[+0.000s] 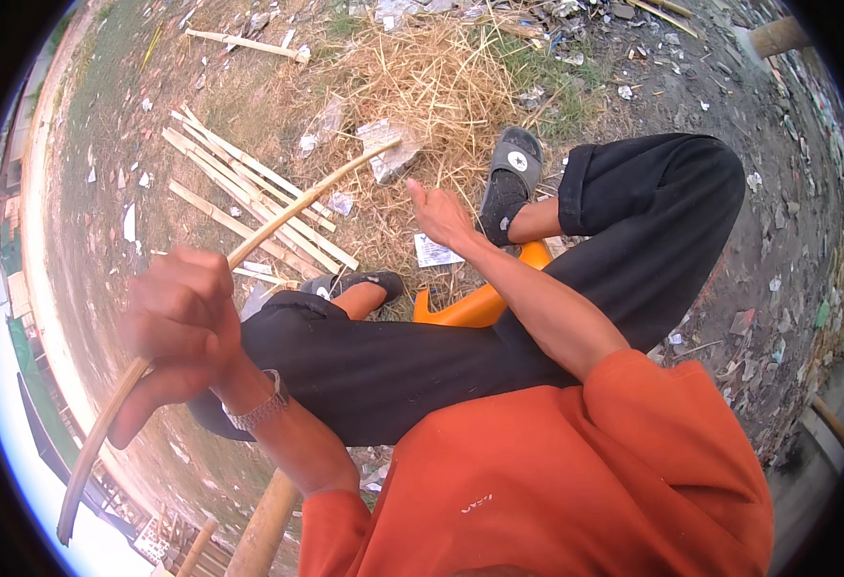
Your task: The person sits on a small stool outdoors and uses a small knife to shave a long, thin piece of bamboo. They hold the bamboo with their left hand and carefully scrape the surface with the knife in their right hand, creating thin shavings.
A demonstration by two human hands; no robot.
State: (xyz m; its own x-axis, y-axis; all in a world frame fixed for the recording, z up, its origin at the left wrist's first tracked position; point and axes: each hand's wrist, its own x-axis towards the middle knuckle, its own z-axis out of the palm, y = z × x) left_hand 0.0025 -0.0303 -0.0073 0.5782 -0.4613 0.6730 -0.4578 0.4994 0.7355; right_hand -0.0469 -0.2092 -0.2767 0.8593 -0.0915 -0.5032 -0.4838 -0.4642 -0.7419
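My left hand point(180, 322) is closed around a long thin bamboo strip point(287, 212) that runs from the lower left up toward the straw. A metal watch sits on that wrist. My right hand point(438, 215) reaches forward between my knees, fingers loosely apart, holding nothing that I can see, just above a white scrap of paper point(434, 252). I sit on an orange stool point(470, 306), in black trousers and dark sandals point(510, 180).
A bundle of split bamboo strips point(249, 207) lies on the dirt to the left. Dry straw point(441, 87) is heaped ahead, with a grey stone point(388, 154) in it. Litter and rubble cover the ground at the right. A thick bamboo pole point(266, 524) stands by my left elbow.
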